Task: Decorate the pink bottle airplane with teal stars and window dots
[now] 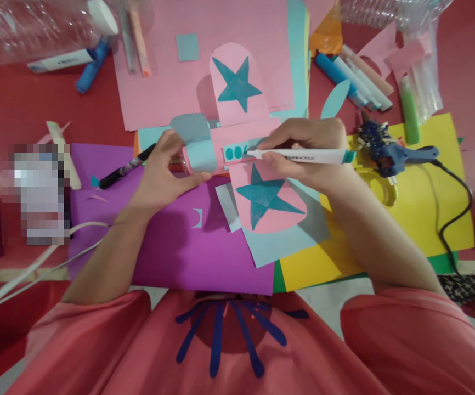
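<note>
A pink paper-covered toy plane (216, 141) lies across the middle, with light blue bands and a clear plastic end at the left. Its two rounded wings, the upper wing (224, 99) and the lower wing (243, 211), each carry a teal star. Around the plane's left end, my left hand (161, 170) grips with thumb and fingers. My right hand (303, 145) is closed on a white acrylic marker (323, 156) with a teal end. The marker's tip meets a light blue strip (225, 153) on the plane's body, beside teal ovals.
Purple card (221, 258) and yellow card (435, 219) cover the near table. At right rests a corded blue glue gun (389, 148). Several markers (352, 79) lie behind it. A black pen (126, 167) is left of my left hand; a clear bottle (35, 30) lies far left.
</note>
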`<action>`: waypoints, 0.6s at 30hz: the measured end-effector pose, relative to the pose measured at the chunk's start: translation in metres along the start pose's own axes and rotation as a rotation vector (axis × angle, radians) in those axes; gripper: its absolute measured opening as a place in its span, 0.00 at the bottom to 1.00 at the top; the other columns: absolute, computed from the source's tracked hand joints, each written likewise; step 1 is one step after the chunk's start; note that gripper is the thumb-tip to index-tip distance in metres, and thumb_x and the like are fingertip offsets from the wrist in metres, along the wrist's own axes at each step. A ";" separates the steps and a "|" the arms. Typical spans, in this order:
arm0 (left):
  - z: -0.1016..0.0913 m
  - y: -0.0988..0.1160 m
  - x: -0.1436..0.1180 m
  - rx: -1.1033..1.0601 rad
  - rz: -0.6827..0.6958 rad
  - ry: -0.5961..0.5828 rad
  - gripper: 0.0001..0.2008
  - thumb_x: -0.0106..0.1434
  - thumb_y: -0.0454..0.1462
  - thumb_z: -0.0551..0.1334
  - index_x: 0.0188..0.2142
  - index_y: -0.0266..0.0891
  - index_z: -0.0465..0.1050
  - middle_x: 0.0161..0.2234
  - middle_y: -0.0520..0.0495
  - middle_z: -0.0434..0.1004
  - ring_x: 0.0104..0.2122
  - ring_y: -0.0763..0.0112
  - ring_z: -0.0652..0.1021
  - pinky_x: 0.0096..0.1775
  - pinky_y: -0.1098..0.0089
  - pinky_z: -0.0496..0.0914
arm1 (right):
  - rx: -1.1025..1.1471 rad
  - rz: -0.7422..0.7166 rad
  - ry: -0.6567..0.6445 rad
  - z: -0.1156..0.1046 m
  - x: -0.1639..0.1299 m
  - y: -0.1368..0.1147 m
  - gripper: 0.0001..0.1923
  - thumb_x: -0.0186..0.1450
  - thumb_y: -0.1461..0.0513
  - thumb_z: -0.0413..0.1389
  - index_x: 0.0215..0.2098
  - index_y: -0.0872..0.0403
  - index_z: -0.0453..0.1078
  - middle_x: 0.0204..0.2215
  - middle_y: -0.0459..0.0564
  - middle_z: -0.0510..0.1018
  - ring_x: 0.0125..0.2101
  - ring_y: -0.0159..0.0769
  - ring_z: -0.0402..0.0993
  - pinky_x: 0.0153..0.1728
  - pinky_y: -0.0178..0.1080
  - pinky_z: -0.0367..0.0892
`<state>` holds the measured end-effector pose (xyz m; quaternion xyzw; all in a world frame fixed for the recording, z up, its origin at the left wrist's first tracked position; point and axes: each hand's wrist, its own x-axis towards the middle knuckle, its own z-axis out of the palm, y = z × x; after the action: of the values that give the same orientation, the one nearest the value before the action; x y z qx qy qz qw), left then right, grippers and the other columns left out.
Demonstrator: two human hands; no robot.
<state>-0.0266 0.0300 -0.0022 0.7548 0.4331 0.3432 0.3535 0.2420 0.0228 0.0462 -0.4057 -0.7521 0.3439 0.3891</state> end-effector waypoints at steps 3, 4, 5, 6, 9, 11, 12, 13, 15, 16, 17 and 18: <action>0.000 0.001 0.000 0.010 -0.005 0.003 0.26 0.54 0.58 0.69 0.42 0.44 0.72 0.38 0.49 0.63 0.38 0.67 0.71 0.37 0.64 0.74 | 0.013 0.046 -0.024 -0.001 0.000 0.000 0.06 0.60 0.58 0.62 0.29 0.52 0.75 0.24 0.45 0.79 0.21 0.30 0.72 0.20 0.35 0.65; 0.000 0.001 0.000 0.014 -0.005 0.002 0.26 0.54 0.58 0.69 0.41 0.44 0.72 0.37 0.49 0.62 0.38 0.67 0.71 0.37 0.64 0.74 | 0.010 0.051 -0.026 -0.002 0.000 -0.001 0.07 0.60 0.57 0.62 0.29 0.52 0.75 0.24 0.45 0.79 0.22 0.30 0.72 0.21 0.35 0.65; 0.000 0.001 0.000 0.016 -0.008 -0.002 0.25 0.54 0.58 0.68 0.41 0.44 0.72 0.38 0.49 0.62 0.38 0.67 0.71 0.37 0.64 0.74 | 0.007 0.051 -0.029 -0.002 0.000 -0.001 0.07 0.60 0.58 0.62 0.28 0.52 0.75 0.24 0.45 0.80 0.22 0.30 0.72 0.21 0.35 0.65; 0.000 0.002 0.000 0.018 -0.009 -0.004 0.25 0.54 0.58 0.68 0.41 0.44 0.72 0.38 0.49 0.63 0.38 0.67 0.71 0.37 0.64 0.74 | 0.005 0.040 -0.029 -0.002 0.001 -0.001 0.06 0.60 0.58 0.62 0.28 0.52 0.75 0.24 0.45 0.80 0.22 0.30 0.72 0.21 0.35 0.65; -0.001 0.002 0.000 0.024 -0.012 -0.005 0.26 0.54 0.58 0.68 0.43 0.44 0.72 0.39 0.48 0.64 0.40 0.66 0.72 0.39 0.62 0.75 | 0.020 -0.016 0.013 -0.002 0.001 0.001 0.05 0.60 0.62 0.61 0.25 0.52 0.74 0.23 0.45 0.80 0.21 0.30 0.72 0.21 0.35 0.66; -0.001 0.002 0.000 0.035 -0.012 -0.006 0.27 0.55 0.57 0.68 0.46 0.45 0.72 0.40 0.47 0.66 0.41 0.64 0.72 0.41 0.61 0.75 | 0.030 -0.025 0.061 -0.002 0.001 0.003 0.06 0.60 0.60 0.61 0.26 0.51 0.74 0.24 0.45 0.80 0.22 0.30 0.73 0.22 0.35 0.67; -0.001 0.002 -0.001 0.042 -0.011 -0.008 0.27 0.56 0.57 0.68 0.48 0.45 0.71 0.41 0.47 0.66 0.42 0.64 0.73 0.41 0.60 0.76 | 0.027 -0.017 0.081 -0.001 0.001 0.004 0.07 0.61 0.59 0.61 0.26 0.50 0.74 0.24 0.45 0.80 0.22 0.31 0.73 0.22 0.35 0.68; -0.001 0.002 -0.001 0.048 -0.007 -0.012 0.27 0.56 0.57 0.68 0.48 0.45 0.71 0.42 0.46 0.67 0.43 0.63 0.73 0.42 0.59 0.76 | 0.015 -0.003 0.091 -0.001 0.001 0.005 0.08 0.62 0.56 0.61 0.27 0.50 0.74 0.24 0.45 0.80 0.23 0.32 0.73 0.23 0.36 0.68; 0.000 0.001 -0.001 0.055 -0.001 -0.017 0.27 0.56 0.57 0.67 0.48 0.44 0.72 0.43 0.46 0.68 0.44 0.62 0.74 0.42 0.59 0.76 | -0.021 0.027 0.092 0.000 0.001 0.006 0.11 0.62 0.52 0.60 0.29 0.49 0.74 0.24 0.46 0.79 0.23 0.33 0.73 0.23 0.36 0.69; 0.000 0.001 -0.001 0.052 -0.002 -0.015 0.28 0.56 0.58 0.67 0.49 0.44 0.71 0.43 0.45 0.68 0.44 0.62 0.74 0.42 0.59 0.76 | -0.038 0.036 0.089 0.001 0.001 0.006 0.12 0.62 0.51 0.60 0.29 0.49 0.74 0.24 0.46 0.79 0.23 0.33 0.73 0.23 0.37 0.69; 0.000 0.001 -0.001 0.049 -0.004 -0.013 0.29 0.56 0.58 0.67 0.50 0.45 0.71 0.43 0.45 0.68 0.45 0.61 0.74 0.42 0.59 0.76 | -0.054 0.042 0.085 0.001 0.000 0.006 0.13 0.63 0.50 0.60 0.29 0.49 0.74 0.24 0.46 0.79 0.23 0.33 0.73 0.23 0.37 0.69; 0.000 0.000 -0.001 0.047 -0.006 -0.011 0.29 0.55 0.58 0.67 0.50 0.45 0.71 0.44 0.45 0.68 0.45 0.61 0.74 0.42 0.59 0.76 | -0.066 0.043 0.080 0.002 0.000 0.006 0.13 0.63 0.50 0.60 0.29 0.49 0.74 0.24 0.46 0.79 0.23 0.33 0.73 0.23 0.37 0.68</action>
<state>-0.0266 0.0286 -0.0023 0.7636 0.4412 0.3275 0.3391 0.2426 0.0256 0.0402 -0.4479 -0.7381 0.3107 0.3976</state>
